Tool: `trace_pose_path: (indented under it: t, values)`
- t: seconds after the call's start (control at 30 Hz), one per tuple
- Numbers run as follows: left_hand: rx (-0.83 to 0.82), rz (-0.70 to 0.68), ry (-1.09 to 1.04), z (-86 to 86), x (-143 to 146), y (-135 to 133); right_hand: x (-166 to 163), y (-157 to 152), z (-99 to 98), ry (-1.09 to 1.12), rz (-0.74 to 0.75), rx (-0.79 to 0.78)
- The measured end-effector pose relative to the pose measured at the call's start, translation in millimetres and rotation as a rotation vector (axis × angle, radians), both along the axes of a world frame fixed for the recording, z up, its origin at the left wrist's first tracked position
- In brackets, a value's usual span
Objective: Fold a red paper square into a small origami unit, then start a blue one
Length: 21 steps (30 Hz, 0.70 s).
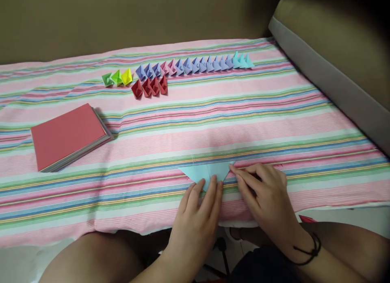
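A light blue sheet of paper (219, 169), folded into a triangle, lies on the striped cloth close to the front edge. Its long side faces away from me and its lower point is partly hidden by fingers. My left hand (199, 212) rests over that lower part, fingers stretched out and a little apart, fingertips touching the paper. At the paper's right corner, my right hand (268, 193) is closed, with thumb and forefinger pinching the tip. A dark cord bracelet (310, 250) circles the right wrist.
Small folded paper pieces stand in rows at the back: purple (201, 65), turquoise (242, 60), red (150, 87), green and yellow (117, 77). On the left lies a stack of paper with a red top sheet (68, 136). A sofa armrest (329, 67) borders the right side.
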<state>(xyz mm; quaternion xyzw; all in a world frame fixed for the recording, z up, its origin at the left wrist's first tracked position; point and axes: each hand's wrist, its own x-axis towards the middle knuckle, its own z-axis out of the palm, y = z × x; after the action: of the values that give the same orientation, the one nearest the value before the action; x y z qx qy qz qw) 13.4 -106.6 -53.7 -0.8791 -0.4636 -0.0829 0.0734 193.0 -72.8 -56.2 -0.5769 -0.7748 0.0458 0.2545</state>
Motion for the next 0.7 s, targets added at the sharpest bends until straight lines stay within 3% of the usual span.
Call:
trace_pose_path:
  t: [0.2,0.33,0.53,0.7]
  values:
    - [0.000,-0.019,-0.038,0.6,-1,2,8,7,-0.2,-0.017,-0.039,-0.021]
    - [-0.026,-0.054,-0.144,1.9,-7,11,17,16,2.8,0.085,-0.001,0.013]
    - [0.074,-0.188,-0.221,2.0,-15,28,18,29,5.3,-0.016,0.421,0.063]
    - [0.224,-0.287,-0.345,8.4,-17,36,5,30,6.2,-0.005,0.520,0.103]
